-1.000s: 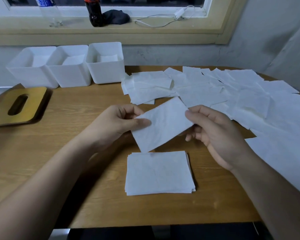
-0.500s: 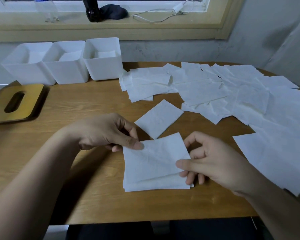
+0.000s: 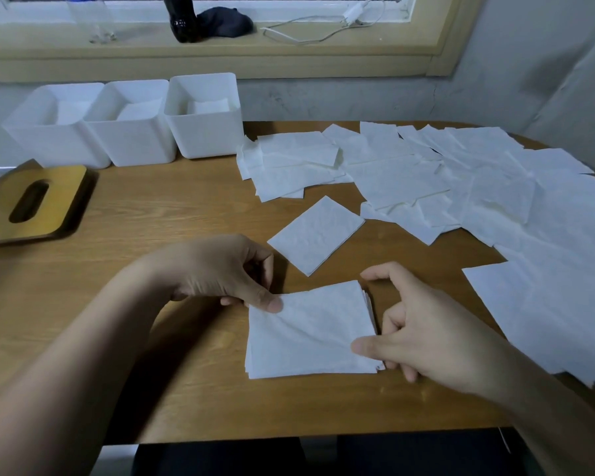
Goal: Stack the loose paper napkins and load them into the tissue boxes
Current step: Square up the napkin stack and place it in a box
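A squared stack of white paper napkins [image 3: 310, 338] lies on the wooden table [image 3: 158, 214] near its front edge. My left hand [image 3: 217, 269] pinches the top napkin at its far-left corner, thumb on top. My right hand [image 3: 423, 334] grips the same napkin at its right edge, thumb pressing down, index finger raised. One single napkin [image 3: 315, 235] lies just behind the stack. Several loose napkins [image 3: 495, 207] cover the right and back of the table. Three white tissue boxes [image 3: 203, 139] stand open in a row at the back left, each with napkins inside.
A wooden lid with an oval slot [image 3: 31, 204] lies at the far left. The windowsill behind holds a dark bottle [image 3: 182, 18], a dark cloth and a white charger cable [image 3: 323, 32]. A wall rises at the right.
Both hands brought the held napkin down from mid-air onto the stack. A single napkin behind the stack has come into view.
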`<action>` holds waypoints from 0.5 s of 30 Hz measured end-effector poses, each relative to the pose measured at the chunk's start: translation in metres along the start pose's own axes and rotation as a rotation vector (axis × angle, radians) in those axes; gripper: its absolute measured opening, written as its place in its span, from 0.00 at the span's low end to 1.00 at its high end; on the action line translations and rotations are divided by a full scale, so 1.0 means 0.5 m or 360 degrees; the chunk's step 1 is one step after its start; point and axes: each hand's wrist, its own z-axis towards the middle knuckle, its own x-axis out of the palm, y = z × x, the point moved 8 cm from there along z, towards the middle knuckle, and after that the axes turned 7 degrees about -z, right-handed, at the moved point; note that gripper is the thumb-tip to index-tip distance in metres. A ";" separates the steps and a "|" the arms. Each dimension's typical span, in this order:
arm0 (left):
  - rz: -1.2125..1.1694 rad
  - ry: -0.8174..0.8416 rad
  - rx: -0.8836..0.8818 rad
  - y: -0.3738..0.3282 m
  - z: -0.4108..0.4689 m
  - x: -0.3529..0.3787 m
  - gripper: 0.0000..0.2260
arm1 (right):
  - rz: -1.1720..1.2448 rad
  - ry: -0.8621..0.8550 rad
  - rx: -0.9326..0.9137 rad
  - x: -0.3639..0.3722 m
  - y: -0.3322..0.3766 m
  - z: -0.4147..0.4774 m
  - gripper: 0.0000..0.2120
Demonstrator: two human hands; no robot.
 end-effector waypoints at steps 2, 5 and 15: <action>-0.0016 -0.0066 0.0016 0.001 0.003 -0.012 0.16 | -0.0023 -0.0042 -0.0047 -0.019 -0.005 0.005 0.34; -0.0078 -0.0350 0.0067 0.000 0.011 -0.043 0.10 | -0.0049 -0.0264 -0.0142 -0.061 -0.008 0.026 0.19; 0.0440 -0.1291 0.0397 -0.006 0.032 -0.078 0.12 | -0.0424 -0.0847 -0.0195 -0.110 0.006 0.198 0.13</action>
